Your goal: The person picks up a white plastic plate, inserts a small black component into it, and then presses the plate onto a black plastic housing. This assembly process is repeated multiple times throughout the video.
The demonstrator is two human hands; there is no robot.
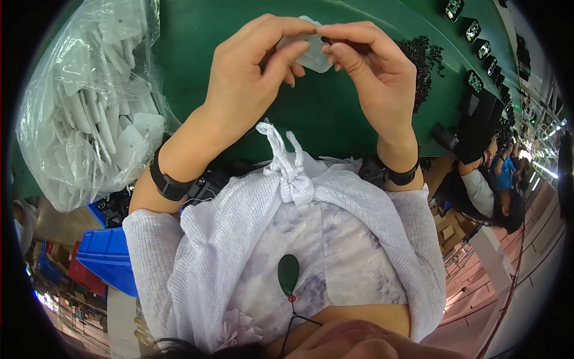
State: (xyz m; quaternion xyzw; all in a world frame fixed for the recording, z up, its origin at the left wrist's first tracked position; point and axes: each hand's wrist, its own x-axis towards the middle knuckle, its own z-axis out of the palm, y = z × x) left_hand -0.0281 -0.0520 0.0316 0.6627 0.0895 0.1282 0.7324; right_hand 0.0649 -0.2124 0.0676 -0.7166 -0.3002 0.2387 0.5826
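My left hand (257, 60) grips a translucent whitish plastic plate (317, 57) between thumb and fingers, above the green tabletop. At the plate's right edge, my right hand (376, 66) pinches a small black part (326, 40) between thumb and forefinger. The black part is at or against the plate; whether it sits in it I cannot tell. Right of my right hand lies a pile of small black parts (421, 63). On the left, a clear plastic bag (89, 107) holds many similar translucent plates.
The green table (197, 36) carries a row of small black devices with shiny faces (472, 30) along its far right. Other people (487, 185) sit at the right. Blue bins (107, 257) stand below the table at the left.
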